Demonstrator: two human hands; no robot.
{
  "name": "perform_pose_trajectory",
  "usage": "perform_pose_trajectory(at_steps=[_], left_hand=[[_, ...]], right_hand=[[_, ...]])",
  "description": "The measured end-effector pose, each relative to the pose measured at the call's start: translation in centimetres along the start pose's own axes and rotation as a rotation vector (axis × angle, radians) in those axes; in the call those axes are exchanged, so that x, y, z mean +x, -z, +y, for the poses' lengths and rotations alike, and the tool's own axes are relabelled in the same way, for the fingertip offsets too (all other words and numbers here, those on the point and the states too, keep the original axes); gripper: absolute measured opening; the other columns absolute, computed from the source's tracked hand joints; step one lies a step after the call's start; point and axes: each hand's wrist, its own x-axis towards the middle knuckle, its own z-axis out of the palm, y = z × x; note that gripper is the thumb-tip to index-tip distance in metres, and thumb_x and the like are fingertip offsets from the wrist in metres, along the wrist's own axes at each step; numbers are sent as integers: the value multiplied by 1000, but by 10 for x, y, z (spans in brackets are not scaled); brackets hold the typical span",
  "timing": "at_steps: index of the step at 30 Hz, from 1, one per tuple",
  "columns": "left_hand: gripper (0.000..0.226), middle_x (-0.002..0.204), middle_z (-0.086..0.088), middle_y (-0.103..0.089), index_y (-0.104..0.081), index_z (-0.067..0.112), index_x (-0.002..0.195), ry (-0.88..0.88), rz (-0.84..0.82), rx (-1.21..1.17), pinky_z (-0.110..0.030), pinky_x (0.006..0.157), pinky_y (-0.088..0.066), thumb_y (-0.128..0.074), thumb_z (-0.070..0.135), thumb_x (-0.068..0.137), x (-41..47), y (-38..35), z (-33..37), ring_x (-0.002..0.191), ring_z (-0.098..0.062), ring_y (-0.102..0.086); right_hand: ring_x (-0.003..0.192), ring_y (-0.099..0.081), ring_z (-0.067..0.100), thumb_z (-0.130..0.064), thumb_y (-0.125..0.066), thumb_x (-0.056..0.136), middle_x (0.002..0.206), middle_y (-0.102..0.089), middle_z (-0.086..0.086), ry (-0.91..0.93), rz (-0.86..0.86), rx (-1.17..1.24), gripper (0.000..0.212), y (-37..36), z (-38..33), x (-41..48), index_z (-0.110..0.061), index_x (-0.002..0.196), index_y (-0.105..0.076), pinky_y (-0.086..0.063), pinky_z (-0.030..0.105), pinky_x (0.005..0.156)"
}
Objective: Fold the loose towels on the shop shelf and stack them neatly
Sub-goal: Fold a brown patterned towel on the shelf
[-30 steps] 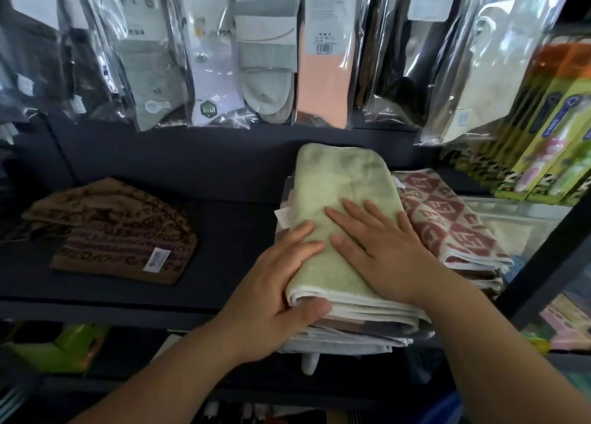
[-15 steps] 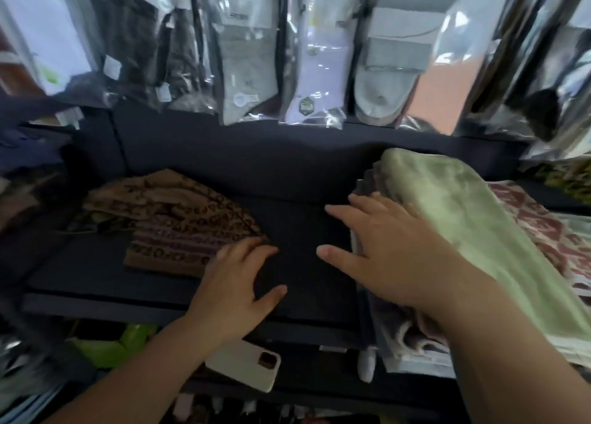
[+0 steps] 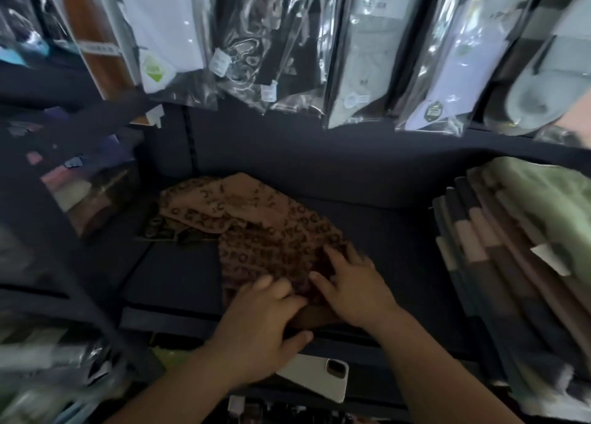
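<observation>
Lettering on the brown towel is blurred; it lies at twelve o'clock from the left hand, whose grip is unclear, and under the flat, spread right hand.

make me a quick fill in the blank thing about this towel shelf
1. The left hand and the right hand both rest on the ____ patterned towel.
2. The folded stack at the right of the shelf is topped by a ____ towel.
3. Below the shelf's front edge, near the left hand, lies a white ____.
4. Above the shelf hang clear packets of ____.

Missing words: brown, green, phone, socks.
</observation>
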Motion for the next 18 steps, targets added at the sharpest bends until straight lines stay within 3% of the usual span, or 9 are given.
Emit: perform_pose_trajectory(at_steps=[2, 4, 7, 9, 10, 12, 13, 15, 18], left_hand=[[43, 104, 14, -47, -65, 33, 120, -67, -49, -70, -36, 83, -46, -42, 61, 96, -7, 1, 12, 100, -8, -39], [37, 108, 13, -52, -64, 32, 122, -103, -104, -156, -36, 85, -47, -41, 53, 101, -13, 5, 21, 102, -7, -43], [32, 114, 17, -62, -63, 34, 128, -82, -116, -377, -26, 87, -49, -48, 47, 103, -13, 18, 20, 102, 0, -54], [30, 109, 20, -65, -65, 35, 126, -34, -53, -456, -20, 80, -49, -53, 47, 100, -8, 25, 13, 97, 2, -58], [30, 107, 22, -64, -66, 36, 124, -7, 10, -445, -19, 77, -49, -55, 49, 99, -5, 28, 9, 95, 2, -59], [33, 107, 26, -61, -65, 40, 123, 48, 157, -408, -14, 76, -46, -53, 52, 95, 0, 34, 0, 96, 2, -59], [34, 111, 29, -58, -63, 41, 125, 71, 225, -401, -10, 79, -43, -53, 53, 94, 3, 39, -4, 100, 4, -57], [39, 124, 29, -51, -57, 42, 132, 68, 310, -351, -10, 95, -38, -52, 50, 94, 10, 51, -11, 114, 8, -49], [51, 151, 23, -32, -44, 43, 145, -43, 220, -188, -24, 115, -25, -59, 41, 97, 26, 71, -11, 141, 1, -28]], right_hand=[[152, -14, 39, -71, -38, 96, 168, -10, 18, -51, 107, 8, 80, -5, -3, 6, -34, 162, -10, -18, 46, 123], [145, -26, 37, -75, -46, 90, 162, -26, 15, -102, 214, 8, 89, -8, -2, 10, -30, 161, -17, -27, 48, 119], [122, -52, 26, -86, -51, 76, 134, -57, 4, -169, 312, -6, 94, -12, 6, 18, -24, 146, -45, -49, 43, 101], [95, -65, 18, -81, -56, 77, 103, -69, -3, -136, 327, 62, 69, -11, 11, 20, -24, 115, -64, -58, 38, 78], [84, -66, 16, -68, -63, 82, 90, -69, -5, -106, 306, 124, 50, -9, 12, 17, -22, 101, -66, -58, 37, 69], [72, -66, 13, -37, -68, 92, 78, -68, -8, 7, 252, 252, 18, -6, 12, 11, -20, 89, -69, -58, 39, 66], [73, -67, 8, -27, -66, 94, 81, -70, -11, 101, 235, 300, 8, -4, 11, 5, -22, 92, -72, -58, 37, 68], [85, -68, 2, -19, -60, 98, 95, -73, -15, 309, 195, 357, 20, 1, 7, -7, -30, 107, -74, -57, 28, 76], [85, -61, 5, -27, -52, 102, 95, -66, -10, 541, 100, 233, 23, 11, -1, -22, -35, 112, -70, -48, 20, 73]])
